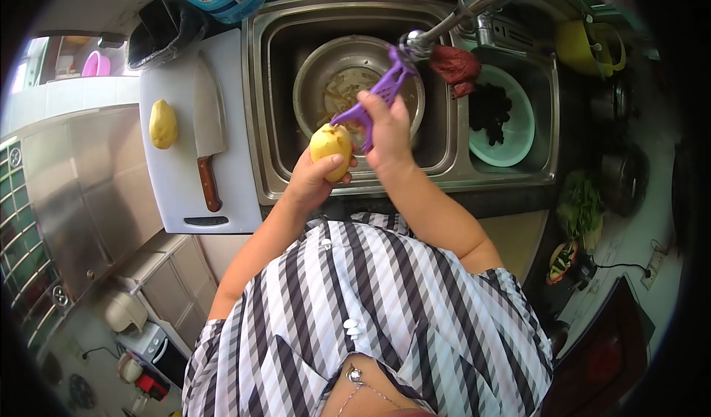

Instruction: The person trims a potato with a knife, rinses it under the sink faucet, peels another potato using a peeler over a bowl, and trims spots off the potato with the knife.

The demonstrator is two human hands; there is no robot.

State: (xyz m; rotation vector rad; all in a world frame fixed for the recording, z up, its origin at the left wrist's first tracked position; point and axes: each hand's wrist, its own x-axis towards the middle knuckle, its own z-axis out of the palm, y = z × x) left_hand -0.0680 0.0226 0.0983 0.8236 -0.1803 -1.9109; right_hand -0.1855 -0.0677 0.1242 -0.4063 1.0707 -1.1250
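Note:
My left hand [315,178] is wrapped round a mostly peeled yellow potato [331,150], held over the near edge of the sink. In my right hand [389,132] is a purple peeler [386,89], its lower tip touching the top of the potato, where darker bits show. Below both hands a round metal basin [302,84] stands in the sink [281,150], with water and strips of peel in it. A second peeled potato [163,124] lies on the white cutting board [174,187] at the left, beside a wood-handled knife [210,121].
A metal faucet [474,1] reaches over the sink from the upper right. In the smaller right basin sits a pale green bowl [518,139] with dark pieces, a reddish cloth [454,65] beside it. Leafy greens [580,206] lie on the right counter. A lined bin [164,35] stands behind the board.

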